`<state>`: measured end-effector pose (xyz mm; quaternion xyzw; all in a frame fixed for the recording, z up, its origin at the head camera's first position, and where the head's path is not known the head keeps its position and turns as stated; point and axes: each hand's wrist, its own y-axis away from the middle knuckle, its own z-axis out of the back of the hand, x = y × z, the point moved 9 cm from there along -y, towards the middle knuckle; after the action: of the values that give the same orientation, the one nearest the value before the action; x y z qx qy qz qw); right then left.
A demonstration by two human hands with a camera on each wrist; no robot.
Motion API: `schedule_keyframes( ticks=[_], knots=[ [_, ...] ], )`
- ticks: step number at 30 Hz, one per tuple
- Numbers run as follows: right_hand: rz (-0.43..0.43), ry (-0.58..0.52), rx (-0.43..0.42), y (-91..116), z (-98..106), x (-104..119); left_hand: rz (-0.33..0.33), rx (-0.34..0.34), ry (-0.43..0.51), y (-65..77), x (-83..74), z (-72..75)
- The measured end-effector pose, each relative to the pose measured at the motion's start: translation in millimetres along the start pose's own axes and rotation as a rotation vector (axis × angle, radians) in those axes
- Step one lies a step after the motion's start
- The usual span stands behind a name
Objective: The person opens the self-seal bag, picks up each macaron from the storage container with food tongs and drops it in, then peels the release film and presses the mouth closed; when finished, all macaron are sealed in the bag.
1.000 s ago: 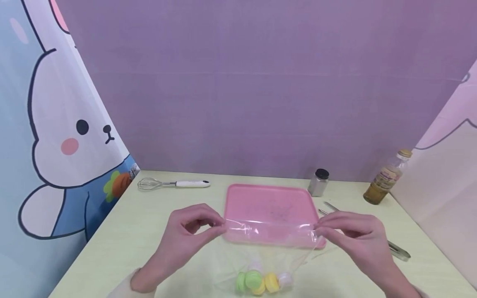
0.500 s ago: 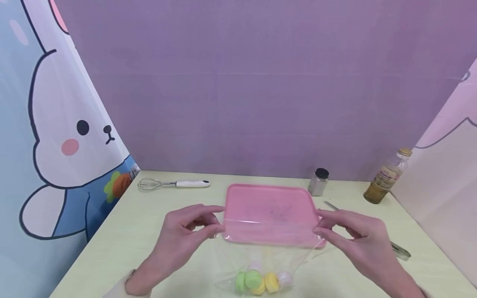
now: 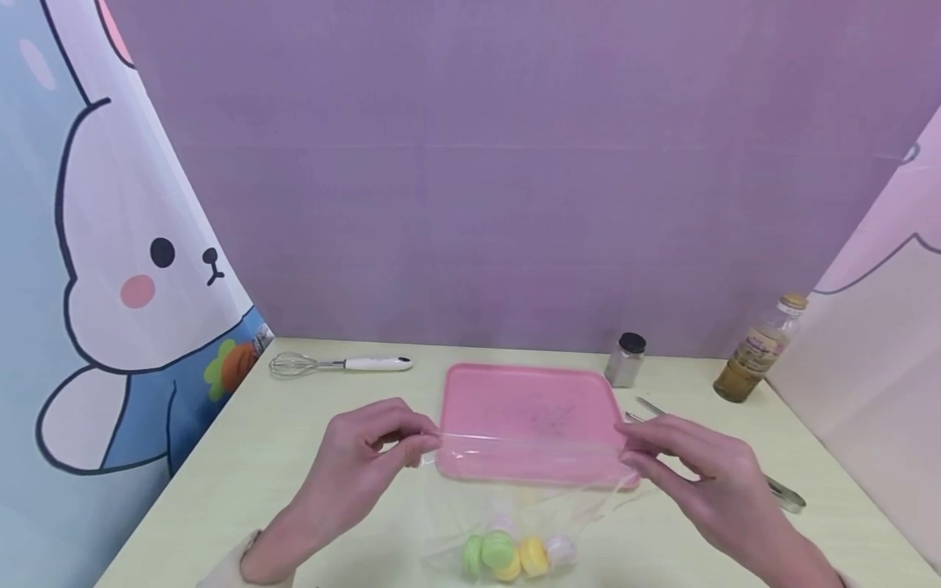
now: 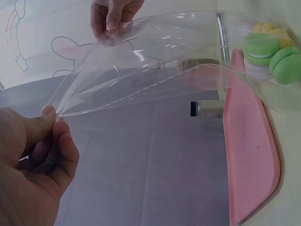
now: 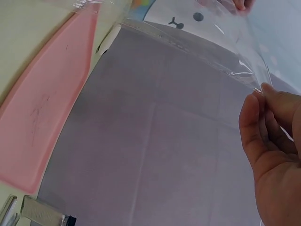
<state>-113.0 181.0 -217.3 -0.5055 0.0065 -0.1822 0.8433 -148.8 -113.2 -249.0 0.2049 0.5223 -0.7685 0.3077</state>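
A clear plastic bag (image 3: 470,506) stretches between my two hands, its top edge drawn taut. In its bottom lie several macarons (image 4: 261,48), green, yellow and pale lilac. My left hand (image 3: 363,465) pinches one top corner between thumb and forefinger, as the left wrist view shows up close. The opposite corner is pinched by my right hand (image 3: 702,474), thumb against fingertips, also seen in the right wrist view. Behind the bag's upper part sits a pink tray (image 3: 532,400) with faint dark marks on its bare surface.
At the back left lies a whisk (image 3: 341,364) with a white handle. A small black-lidded jar (image 3: 625,361) stands beside the tray's far right corner. Metal tongs (image 3: 785,494) lie partly under my right hand. A corked glass bottle (image 3: 757,351) stands farther right, near the purple backdrop (image 3: 515,180).
Half a second ago both forefingers were lifted away from the thumbs; now they are back down on the bag's corners. The macarons have stayed in place.
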Motion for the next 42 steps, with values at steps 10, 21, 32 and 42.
schedule_keyframes(
  ticks=[10,21,32,42],
  knots=[
    [-0.139,-0.024,0.111,9,-6,-18,-0.050,-0.005,0.033,0.3,-3.7,-0.1],
    [-0.265,0.064,0.284,-17,-47,-16,-0.041,0.004,-0.011,0.8,-7.0,2.3],
    [-0.247,-0.043,0.237,-15,-52,-13,-0.046,0.059,-0.123,0.6,-8.6,5.4],
    [-0.194,-0.032,0.304,-24,-59,-2,-0.266,0.226,-0.455,-18.6,-39.8,-37.2]
  ],
)
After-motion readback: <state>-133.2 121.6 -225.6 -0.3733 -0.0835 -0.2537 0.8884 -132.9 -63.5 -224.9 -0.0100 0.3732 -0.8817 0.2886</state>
